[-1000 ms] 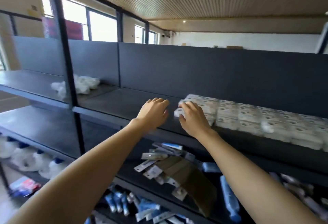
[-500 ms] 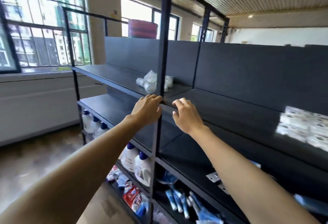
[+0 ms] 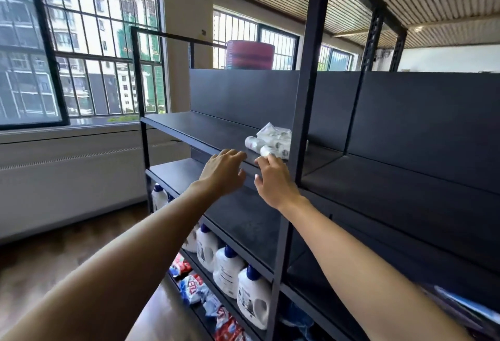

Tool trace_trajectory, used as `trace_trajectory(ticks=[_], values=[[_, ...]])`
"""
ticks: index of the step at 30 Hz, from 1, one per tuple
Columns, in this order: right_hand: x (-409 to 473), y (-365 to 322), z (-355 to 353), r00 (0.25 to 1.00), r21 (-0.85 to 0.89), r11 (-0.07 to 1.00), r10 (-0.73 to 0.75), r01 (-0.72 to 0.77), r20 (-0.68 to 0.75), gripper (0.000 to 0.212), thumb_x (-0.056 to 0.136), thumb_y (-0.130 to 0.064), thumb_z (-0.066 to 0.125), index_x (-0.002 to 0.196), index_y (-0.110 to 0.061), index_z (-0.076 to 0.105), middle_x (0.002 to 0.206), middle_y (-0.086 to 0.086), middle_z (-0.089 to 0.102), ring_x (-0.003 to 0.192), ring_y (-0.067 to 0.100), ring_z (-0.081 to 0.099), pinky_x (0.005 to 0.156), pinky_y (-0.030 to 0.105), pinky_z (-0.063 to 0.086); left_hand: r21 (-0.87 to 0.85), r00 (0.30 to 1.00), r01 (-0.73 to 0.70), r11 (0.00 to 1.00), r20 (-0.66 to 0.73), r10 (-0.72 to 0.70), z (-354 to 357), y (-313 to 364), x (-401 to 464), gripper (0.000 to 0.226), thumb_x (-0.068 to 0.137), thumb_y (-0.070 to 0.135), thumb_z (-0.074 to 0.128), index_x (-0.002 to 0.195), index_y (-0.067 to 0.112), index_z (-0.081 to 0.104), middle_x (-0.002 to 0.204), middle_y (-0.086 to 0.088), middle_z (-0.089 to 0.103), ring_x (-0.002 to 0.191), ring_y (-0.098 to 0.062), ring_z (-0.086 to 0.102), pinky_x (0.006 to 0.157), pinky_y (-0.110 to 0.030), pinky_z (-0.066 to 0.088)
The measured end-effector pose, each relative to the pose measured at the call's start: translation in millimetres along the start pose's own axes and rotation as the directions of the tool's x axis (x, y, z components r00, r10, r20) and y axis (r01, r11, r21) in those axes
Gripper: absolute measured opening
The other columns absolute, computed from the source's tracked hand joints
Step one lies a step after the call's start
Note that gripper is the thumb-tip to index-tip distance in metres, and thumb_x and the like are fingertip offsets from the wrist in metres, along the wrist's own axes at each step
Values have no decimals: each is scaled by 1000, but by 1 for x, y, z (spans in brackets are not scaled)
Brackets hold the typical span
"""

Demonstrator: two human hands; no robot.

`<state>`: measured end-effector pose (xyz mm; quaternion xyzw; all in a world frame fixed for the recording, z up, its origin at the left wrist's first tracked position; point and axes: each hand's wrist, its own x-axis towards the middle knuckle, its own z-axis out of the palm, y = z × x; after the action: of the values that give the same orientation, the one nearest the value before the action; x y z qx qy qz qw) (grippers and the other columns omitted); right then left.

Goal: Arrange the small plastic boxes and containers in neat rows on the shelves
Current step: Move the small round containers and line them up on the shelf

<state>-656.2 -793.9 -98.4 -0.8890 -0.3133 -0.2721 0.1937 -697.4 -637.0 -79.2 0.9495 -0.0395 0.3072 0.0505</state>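
You reach both bare arms toward the top dark grey metal shelf [image 3: 205, 135], where a loose heap of small white plastic containers [image 3: 273, 142] lies jumbled just left of the black steel upright post [image 3: 308, 113], not in any row. Your right hand [image 3: 273, 181] hangs at the shelf's front edge with its fingertips [image 3: 266, 158] at the nearest container of the heap; whether they touch it cannot be told, and the grip is loose, fingers only gently bent and holding nothing. Your left hand [image 3: 223, 170] hovers just beside it, to the left of the heap, fingers spread and relaxed, also empty. Judging by this view, the sorting of this pile has not started: nothing stands lined up on the shelf, and the whole heap remains to be set out. The middle shelf [image 3: 243, 216] below carries nothing visible here. On the lower shelf stand white detergent jugs with blue caps [image 3: 230, 270], and bright printed packets [image 3: 194, 286] lie crumpled near the floor. A stack of red plastic basins [image 3: 250, 55] sits atop the unit.
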Motion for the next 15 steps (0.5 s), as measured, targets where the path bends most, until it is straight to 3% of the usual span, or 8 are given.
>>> trace_trajectory(ticks=[8,15], values=[[100,20,50,991,-28,991,127,-128,-47,37,94,-16,56,131,-12,55,126,12,56,119,32,49,103,42,39,40,991,-101,994,91,97,39,-58,92,38,93,30,57,129,19,56,128,-2,62,121,-24,54,98,-38,46],[153,48,74,961,-185,951,266,-248,78,43,91,-20,52,133,-11,48,138,13,47,128,33,41,106,42,35,19,982,-147,989,123,144,79,-92,150,45,93,30,54,137,21,50,135,0,57,125,-24,50,99,-35,42]])
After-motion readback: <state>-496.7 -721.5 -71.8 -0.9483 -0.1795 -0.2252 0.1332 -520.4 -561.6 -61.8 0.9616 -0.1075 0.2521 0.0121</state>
